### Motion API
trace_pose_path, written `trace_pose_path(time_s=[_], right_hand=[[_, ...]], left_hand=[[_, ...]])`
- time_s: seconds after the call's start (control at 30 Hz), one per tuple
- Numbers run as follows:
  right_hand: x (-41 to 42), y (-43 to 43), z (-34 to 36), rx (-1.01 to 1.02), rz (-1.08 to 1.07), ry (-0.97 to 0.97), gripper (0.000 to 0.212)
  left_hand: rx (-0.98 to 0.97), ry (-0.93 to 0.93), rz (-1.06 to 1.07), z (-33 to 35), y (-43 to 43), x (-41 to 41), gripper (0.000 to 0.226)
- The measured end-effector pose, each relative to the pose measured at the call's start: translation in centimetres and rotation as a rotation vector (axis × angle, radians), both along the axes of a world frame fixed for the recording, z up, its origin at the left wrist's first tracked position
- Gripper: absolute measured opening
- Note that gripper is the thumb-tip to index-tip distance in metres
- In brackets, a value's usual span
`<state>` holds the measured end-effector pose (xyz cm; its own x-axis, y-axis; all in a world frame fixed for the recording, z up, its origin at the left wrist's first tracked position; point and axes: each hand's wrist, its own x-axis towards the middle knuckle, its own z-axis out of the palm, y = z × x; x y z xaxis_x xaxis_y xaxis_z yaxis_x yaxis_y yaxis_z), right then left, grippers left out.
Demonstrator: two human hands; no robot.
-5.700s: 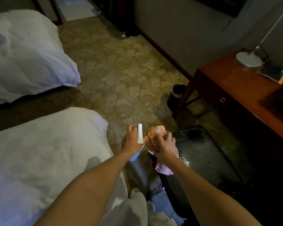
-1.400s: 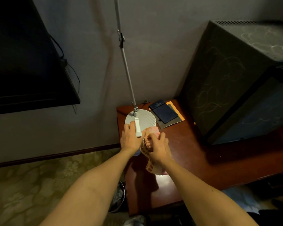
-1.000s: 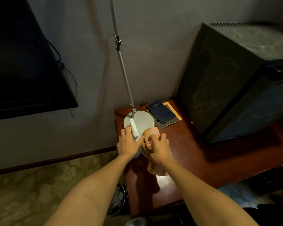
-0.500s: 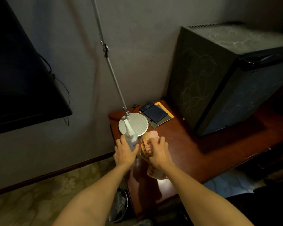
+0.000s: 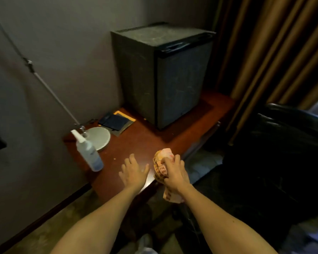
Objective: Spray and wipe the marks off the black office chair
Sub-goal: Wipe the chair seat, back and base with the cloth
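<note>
The spray bottle (image 5: pixel 89 153) stands on the bench (image 5: pixel 151 136), left of the left hand (image 5: pixel 134 171), whose spread fingers (image 5: pixel 131 160) hold nothing; the right hand (image 5: pixel 174 173) clutches the bunched cloth (image 5: pixel 161 166); the black chair (image 5: pixel 283 143) sits right

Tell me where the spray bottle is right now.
The spray bottle stands on the left end of the wooden desk, just in front of the lamp base and left of the open left hand, which is not touching it.
</note>
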<state>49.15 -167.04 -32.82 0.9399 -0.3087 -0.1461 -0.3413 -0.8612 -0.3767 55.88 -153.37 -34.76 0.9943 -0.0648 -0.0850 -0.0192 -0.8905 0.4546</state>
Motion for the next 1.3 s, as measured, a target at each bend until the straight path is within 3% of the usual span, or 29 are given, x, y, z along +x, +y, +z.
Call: trace_pose_path(time_s=[0.27, 0.63, 0.93, 1.3], right_hand=[[-14.4, -6.5, -0.4, -0.012, -0.228, 0.013, 0.06], [-30.7, -11.5, -2.5, -0.057, -0.439, 0.12, 0.061], [-32.2, -13.5, -5.5, -0.025, -0.458, 0.193, 0.066], [-27.1, -18.2, -8.4, 0.001, -0.422, 0.272, 0.064]], left_hand=[[-0.015, -0.047, -0.347, -0.9, -8.0, -11.4, 0.06], [0.053, 0.022, -0.622, -4.6, -13.1, -23.9, 0.061], [0.129, 0.059, -0.748, -6.7, -15.4, -23.9, 0.059], [0.162, 0.135, -0.758, -8.5, -21.4, -18.0, 0.059]])
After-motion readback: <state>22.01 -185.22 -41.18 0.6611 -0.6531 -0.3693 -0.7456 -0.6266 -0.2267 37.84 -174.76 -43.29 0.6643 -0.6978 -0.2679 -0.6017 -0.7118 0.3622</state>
